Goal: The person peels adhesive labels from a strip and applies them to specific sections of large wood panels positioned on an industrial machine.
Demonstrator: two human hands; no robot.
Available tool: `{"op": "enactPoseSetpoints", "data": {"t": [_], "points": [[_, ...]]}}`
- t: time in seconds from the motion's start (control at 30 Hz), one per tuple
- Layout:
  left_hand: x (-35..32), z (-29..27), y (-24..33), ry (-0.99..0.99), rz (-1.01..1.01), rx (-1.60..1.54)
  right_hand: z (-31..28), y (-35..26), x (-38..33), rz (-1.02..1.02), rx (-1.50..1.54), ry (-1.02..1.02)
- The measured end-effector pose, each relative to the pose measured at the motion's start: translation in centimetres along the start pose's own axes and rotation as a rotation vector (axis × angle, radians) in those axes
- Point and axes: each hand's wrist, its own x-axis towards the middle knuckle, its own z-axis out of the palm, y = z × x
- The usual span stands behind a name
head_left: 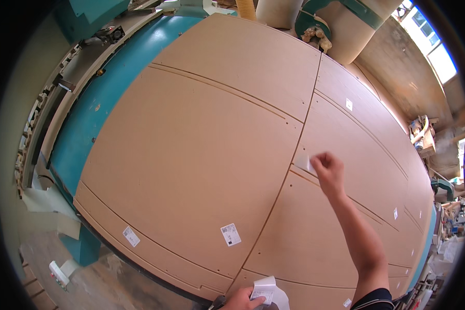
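Note:
A large tan board (191,139), cut by grooves into panels, spreads out before me. Over the groove right of its middle, my right hand (329,173) is closed in a pinch on a small white sticker label (304,163); whether the label touches the board I cannot tell. At the lower edge my left hand (241,299) grips a strip of white labels (264,290), part of which curls loosely to the right. One printed label (231,234) lies on the large left panel, and another label (130,236) on the narrow front-left strip.
More labels, such as a white one (349,104) at the far right, dot the right panels. The board lies on a blue machine bed (124,72), with a rail (62,103) along its left. A green-and-white duct machine (341,26) stands behind. Clutter lines the right side.

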Motion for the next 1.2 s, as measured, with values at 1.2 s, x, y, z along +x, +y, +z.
{"op": "enactPoseSetpoints", "data": {"t": [1.2], "points": [[-9.1,2.2,3.8,0.063,0.304,-0.376,-10.0,-7.7,-35.8,0.229,0.021,-0.452]]}}
